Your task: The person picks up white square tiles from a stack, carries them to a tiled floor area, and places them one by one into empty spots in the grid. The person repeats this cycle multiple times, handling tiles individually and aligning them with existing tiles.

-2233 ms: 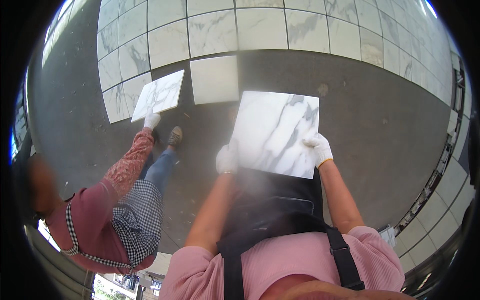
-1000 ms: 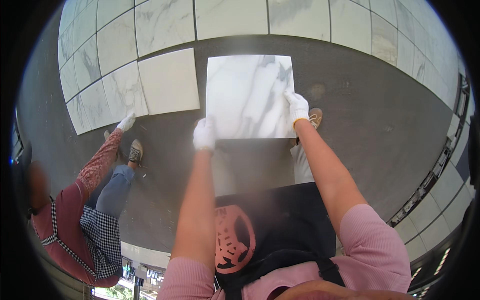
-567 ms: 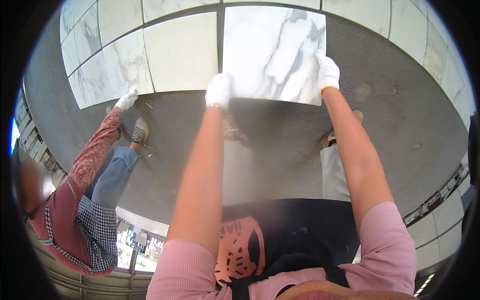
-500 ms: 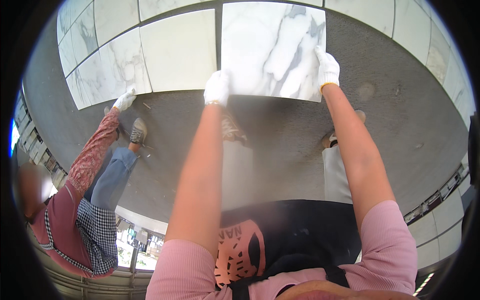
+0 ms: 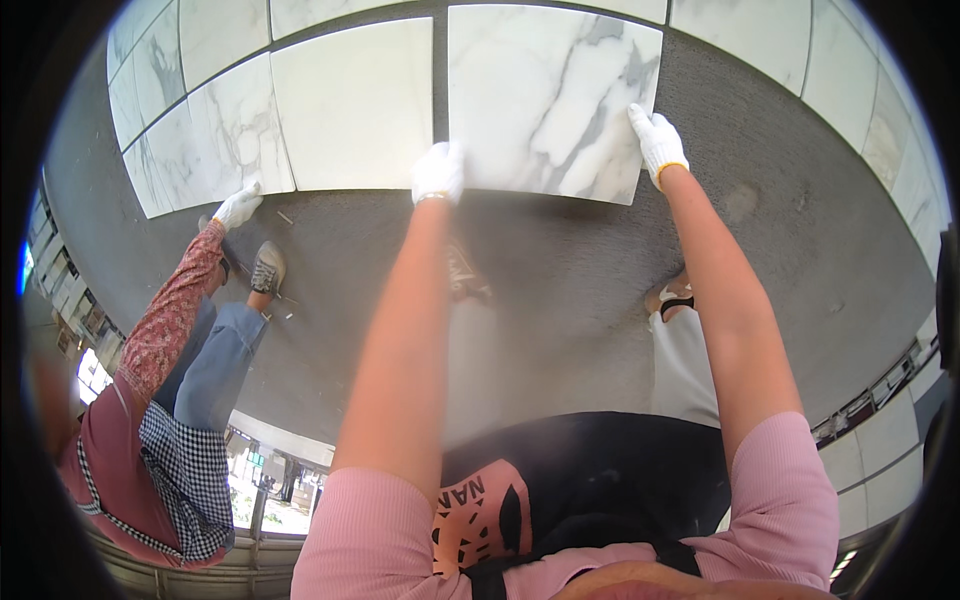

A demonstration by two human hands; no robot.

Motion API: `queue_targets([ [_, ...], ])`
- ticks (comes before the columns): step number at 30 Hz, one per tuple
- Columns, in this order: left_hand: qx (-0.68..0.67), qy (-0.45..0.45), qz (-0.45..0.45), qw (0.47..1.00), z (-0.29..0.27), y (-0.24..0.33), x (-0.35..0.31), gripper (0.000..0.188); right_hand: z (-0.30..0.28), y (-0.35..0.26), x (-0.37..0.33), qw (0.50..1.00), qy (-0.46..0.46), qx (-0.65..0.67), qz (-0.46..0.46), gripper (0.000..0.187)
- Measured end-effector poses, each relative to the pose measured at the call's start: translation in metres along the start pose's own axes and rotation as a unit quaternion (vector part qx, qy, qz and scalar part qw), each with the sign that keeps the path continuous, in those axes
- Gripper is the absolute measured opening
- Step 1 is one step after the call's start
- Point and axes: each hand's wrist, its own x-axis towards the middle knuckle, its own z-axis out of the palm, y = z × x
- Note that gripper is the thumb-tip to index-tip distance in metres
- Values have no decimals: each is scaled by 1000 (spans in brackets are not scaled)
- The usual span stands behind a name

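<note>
A square white marble slab (image 5: 545, 95) with grey veins lies at the upper middle, slightly turned against its neighbours. My left hand (image 5: 438, 172), in a white glove, is closed on its near left corner. My right hand (image 5: 658, 142), also gloved, holds the slab's right edge, its thumb or fingertips over the top face. To the left, across a narrow gap, lies a plain cream slab (image 5: 355, 105). Beside that one is a grey-veined slab (image 5: 205, 135). How far my fingers reach under the slab is hidden.
On the left a co-worker in a checked apron touches the veined slab's near edge with a gloved hand (image 5: 238, 205). More slabs (image 5: 740, 40) line the far side in a row. Grey concrete floor (image 5: 570, 290) lies between my feet, with small scraps near the co-worker's shoe.
The slab in my hands has turned slightly clockwise, its far right corner shifting right. My right hand has moved a little right and nearer. The co-worker's hand appears slightly farther left.
</note>
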Motion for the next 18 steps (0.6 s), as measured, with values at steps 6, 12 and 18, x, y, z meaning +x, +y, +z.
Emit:
queue_targets([
  [6, -4, -28, -29, 999, 6, -7, 8, 58, -2, -5, -1, 997, -7, -76, -18, 79],
  [12, -24, 2, -17, 1000, 8, -13, 6, 57, -3, -9, 2, 992, -28, -121, -29, 82],
  [18, 136, -30, -8, 990, -12, 11, 3, 53, -5, -8, 3, 996, -40, -81, -20, 80],
])
